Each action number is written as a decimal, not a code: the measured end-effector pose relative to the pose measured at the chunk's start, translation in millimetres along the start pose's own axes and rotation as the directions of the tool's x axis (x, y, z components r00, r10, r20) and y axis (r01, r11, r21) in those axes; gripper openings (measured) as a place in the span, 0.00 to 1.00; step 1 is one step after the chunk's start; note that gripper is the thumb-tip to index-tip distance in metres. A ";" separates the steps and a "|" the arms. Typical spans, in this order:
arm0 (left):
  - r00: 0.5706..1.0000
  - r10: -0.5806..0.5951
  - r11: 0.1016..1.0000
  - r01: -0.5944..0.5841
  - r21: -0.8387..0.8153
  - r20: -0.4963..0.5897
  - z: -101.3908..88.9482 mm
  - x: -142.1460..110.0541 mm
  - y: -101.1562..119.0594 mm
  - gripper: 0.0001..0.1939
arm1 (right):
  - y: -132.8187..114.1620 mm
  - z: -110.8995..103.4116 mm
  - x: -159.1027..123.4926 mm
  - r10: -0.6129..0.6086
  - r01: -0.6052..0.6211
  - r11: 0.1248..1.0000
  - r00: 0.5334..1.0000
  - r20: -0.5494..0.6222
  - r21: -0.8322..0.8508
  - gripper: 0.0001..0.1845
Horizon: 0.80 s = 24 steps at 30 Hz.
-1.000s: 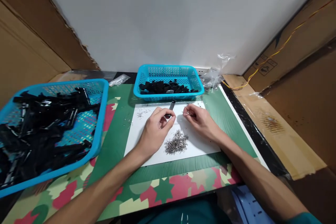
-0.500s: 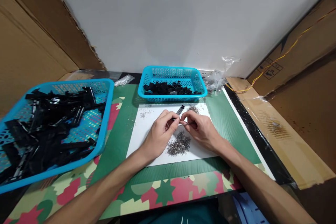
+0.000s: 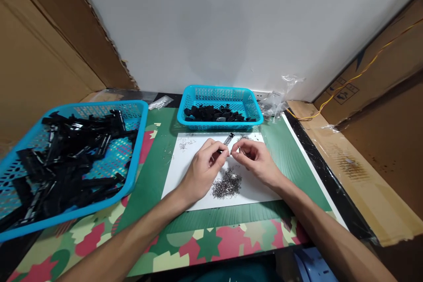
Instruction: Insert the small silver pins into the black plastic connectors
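While my left hand (image 3: 205,167) pinches the black part (image 3: 228,139) above the white sheet (image 3: 183,163), beyond the near metal pile (image 3: 227,183), I should brace it firmly; whether my right hand (image 3: 257,161), just to the right, grips anything, I cannot tell.

No words, numbers or brand names can be read. On the tall, flat, brown cardboard panel (image 3: 390,81) at the right stands a small printed block of dark-outlined pictograms (image 3: 343,95), too small to make out. Above and right of it is a solid, dark, pointed mark (image 3: 360,60).
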<state>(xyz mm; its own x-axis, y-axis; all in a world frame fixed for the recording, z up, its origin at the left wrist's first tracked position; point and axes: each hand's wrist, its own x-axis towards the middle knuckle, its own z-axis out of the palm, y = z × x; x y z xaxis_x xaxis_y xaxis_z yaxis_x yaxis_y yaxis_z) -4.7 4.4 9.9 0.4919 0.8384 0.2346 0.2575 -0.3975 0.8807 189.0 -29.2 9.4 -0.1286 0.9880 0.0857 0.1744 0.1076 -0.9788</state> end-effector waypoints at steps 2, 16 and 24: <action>1.000 -0.004 1.000 0.004 0.008 0.011 0.1 -0.9 -0.2 0.13 | 2.4 -0.5 -0.5 0.016 -0.016 1.000 1.000 0.001 0.013 0.17; 0.993 -0.039 0.996 0.030 0.081 0.111 3.0 -4.5 -6.9 0.20 | 2.0 -31.9 -3.3 -0.039 -0.027 0.915 0.987 -0.154 -0.403 0.12; 0.984 -0.033 0.997 0.019 0.079 0.173 1.5 -4.8 -6.4 0.21 | 12.1 -22.8 -4.5 -0.069 0.016 0.834 0.995 -0.075 -0.552 0.12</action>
<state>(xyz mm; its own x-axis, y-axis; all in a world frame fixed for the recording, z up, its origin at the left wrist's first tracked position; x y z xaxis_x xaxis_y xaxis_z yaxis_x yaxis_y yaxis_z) -7.5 2.4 2.5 0.6196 0.7739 0.1310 0.3320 -0.4096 0.8497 214.0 -29.8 1.4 -0.0666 0.9837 0.1669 0.6820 0.1670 -0.7120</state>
